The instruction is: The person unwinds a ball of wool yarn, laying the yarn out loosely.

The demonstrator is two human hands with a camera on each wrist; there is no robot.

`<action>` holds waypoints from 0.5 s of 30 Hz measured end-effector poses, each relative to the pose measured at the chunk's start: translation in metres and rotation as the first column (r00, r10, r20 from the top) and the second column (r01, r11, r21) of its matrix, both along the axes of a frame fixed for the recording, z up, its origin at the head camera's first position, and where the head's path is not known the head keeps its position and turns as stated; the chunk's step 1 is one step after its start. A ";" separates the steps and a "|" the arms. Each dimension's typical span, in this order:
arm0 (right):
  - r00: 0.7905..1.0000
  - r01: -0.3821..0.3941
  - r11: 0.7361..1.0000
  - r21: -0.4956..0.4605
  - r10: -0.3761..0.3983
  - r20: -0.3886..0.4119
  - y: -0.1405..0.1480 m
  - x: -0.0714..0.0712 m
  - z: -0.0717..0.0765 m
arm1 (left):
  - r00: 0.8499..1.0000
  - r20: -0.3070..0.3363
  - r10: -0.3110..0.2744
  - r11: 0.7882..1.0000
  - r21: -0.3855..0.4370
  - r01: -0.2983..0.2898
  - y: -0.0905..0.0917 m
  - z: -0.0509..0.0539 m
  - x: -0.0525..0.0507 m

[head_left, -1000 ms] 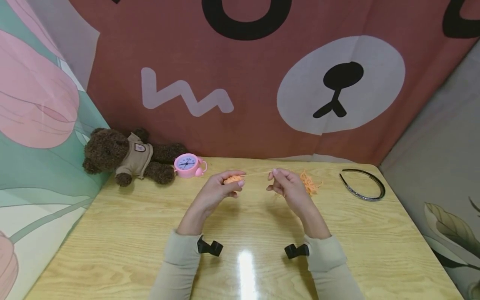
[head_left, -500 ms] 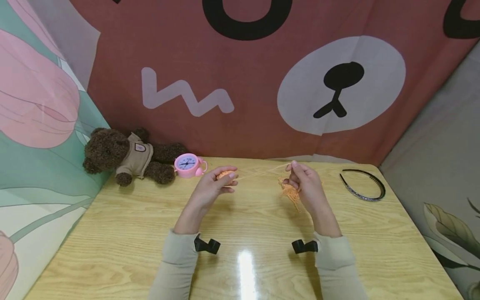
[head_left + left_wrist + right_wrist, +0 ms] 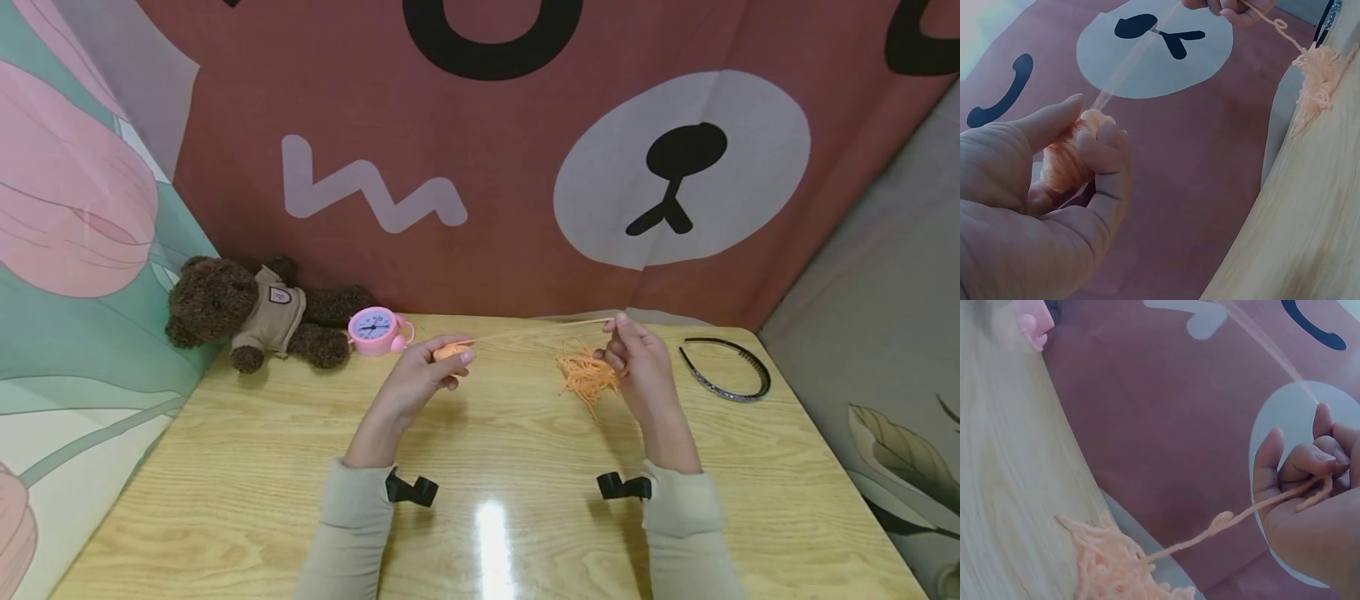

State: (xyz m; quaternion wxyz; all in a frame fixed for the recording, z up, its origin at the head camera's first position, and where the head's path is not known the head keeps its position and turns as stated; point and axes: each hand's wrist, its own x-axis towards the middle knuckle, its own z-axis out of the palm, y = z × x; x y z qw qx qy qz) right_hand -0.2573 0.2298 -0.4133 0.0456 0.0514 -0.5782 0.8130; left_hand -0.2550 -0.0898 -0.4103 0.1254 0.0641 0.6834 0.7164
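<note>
The left hand [image 3: 416,379] has its fingers curled round an orange ball [image 3: 450,354], held above the tabletop [image 3: 495,450], and a strand [image 3: 546,328] runs taut from it to the right hand [image 3: 643,362], whose bent fingers pinch it. More yarn [image 3: 1200,537] trails from the right hand to a loose pile [image 3: 587,377] on the tabletop, near that hand, with a headband [image 3: 766,381] farther right and a clock [image 3: 373,327] by a bear [image 3: 273,325] at left

Orange yarn [image 3: 536,331] stretches taut from a bundle [image 3: 448,352], its tangle [image 3: 587,374] heaped on the table [image 3: 247,475].
</note>
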 end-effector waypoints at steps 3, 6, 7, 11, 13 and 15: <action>1.000 0.020 0.999 -0.050 -0.020 -0.002 0.006 0.001 0.001 | 1.000 -0.003 0.008 1.000 0.006 -0.007 -0.001 0.000 0.000; 0.999 0.044 0.997 -0.061 -0.044 -0.013 0.013 0.002 0.002 | 1.000 -0.008 0.018 1.000 0.014 -0.018 -0.003 0.000 0.000; 0.999 0.049 0.996 -0.069 -0.050 -0.016 0.015 0.003 0.002 | 1.000 -0.008 0.023 1.000 0.018 -0.023 -0.004 0.000 0.000; 0.997 0.075 0.990 -0.120 -0.077 -0.018 0.025 0.003 0.003 | 0.998 -0.002 0.057 0.998 0.038 -0.057 -0.005 0.002 0.000; 0.996 0.089 0.984 -0.152 -0.092 -0.017 0.030 0.003 0.003 | 0.997 0.001 0.076 0.996 0.049 -0.076 -0.006 0.001 -0.001; 0.994 0.106 0.977 -0.184 -0.110 -0.013 0.034 0.003 0.003 | 0.996 0.003 0.092 0.994 0.060 -0.092 -0.007 0.001 -0.001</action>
